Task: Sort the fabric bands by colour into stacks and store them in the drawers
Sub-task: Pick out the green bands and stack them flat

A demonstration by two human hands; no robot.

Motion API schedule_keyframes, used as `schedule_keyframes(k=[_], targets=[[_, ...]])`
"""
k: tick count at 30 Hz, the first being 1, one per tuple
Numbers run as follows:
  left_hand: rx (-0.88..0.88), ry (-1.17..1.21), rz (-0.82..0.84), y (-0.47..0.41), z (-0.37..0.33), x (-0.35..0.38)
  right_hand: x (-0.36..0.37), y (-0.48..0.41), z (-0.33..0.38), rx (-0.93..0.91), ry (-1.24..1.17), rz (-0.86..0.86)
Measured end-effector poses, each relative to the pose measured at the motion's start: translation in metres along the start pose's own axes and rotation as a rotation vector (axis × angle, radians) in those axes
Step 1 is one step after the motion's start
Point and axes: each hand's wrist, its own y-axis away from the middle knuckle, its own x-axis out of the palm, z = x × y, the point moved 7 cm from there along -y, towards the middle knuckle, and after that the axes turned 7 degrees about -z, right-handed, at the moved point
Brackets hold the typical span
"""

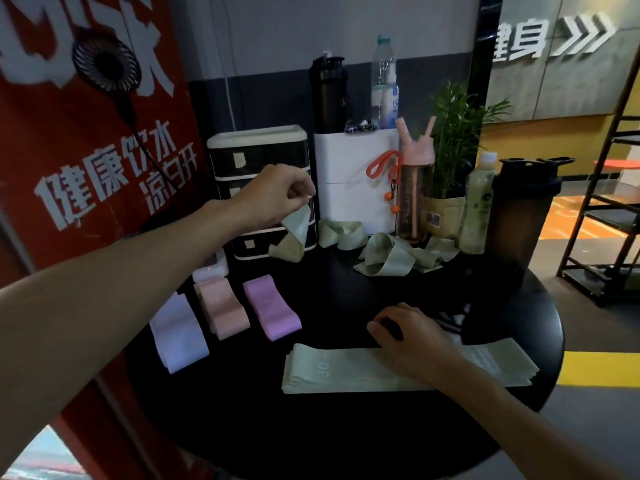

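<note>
My left hand (277, 194) pinches one green band (294, 233) and holds it up in front of the black drawer unit (256, 157) at the back left. My right hand (412, 336) rests with curled fingers on a flat stack of green bands (332, 370) at the front of the round black table (346, 427). To the left lie three stacks side by side: lavender (178, 332), peach-pink (223, 308) and purple (272, 306). Several loose, crumpled green bands (388, 259) lie at the back by the bottles, and another green band (341, 233) by the white box.
A white box (353, 181) stands behind the bands with dark and clear bottles on top. A pink bottle (414, 188), a potted plant (450, 143), a pale bottle (478, 206) and a dark shaker (516, 223) line the back right. A red banner (86, 150) and fan stand left.
</note>
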Motion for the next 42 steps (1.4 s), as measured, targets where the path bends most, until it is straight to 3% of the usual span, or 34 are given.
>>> schedule_keyframes(k=[5,9,15,21,27,32,35,39,42], targets=[[0.132,-0.003,-0.064,0.004,-0.041,-0.037,-0.023,0.000,-0.006,0.128,-0.345,-0.141],[0.190,0.016,-0.085,0.009,-0.070,-0.053,-0.041,0.001,-0.004,0.193,-0.420,-0.121],[0.282,0.081,-0.031,0.023,-0.118,-0.060,-0.113,-0.007,0.065,-0.018,-0.684,-0.235],[0.315,0.169,-0.066,0.035,-0.146,-0.071,-0.149,-0.016,0.112,-0.182,-0.560,-0.269],[0.032,0.363,-0.153,0.048,-0.119,-0.064,-0.179,-0.012,0.119,-0.163,-0.576,-0.415],[-0.062,0.613,-0.290,0.047,-0.127,-0.077,-0.190,-0.008,0.133,-0.171,-0.679,-0.281],[-0.109,0.713,-0.281,0.048,-0.136,-0.074,-0.203,-0.006,0.140,-0.209,-0.636,-0.340],[-0.313,0.953,-0.059,0.069,-0.133,-0.031,-0.214,-0.003,0.138,-0.175,-0.722,-0.435],[-0.348,0.908,0.094,0.095,-0.130,0.006,-0.224,-0.002,0.131,-0.118,-0.766,-0.503]])
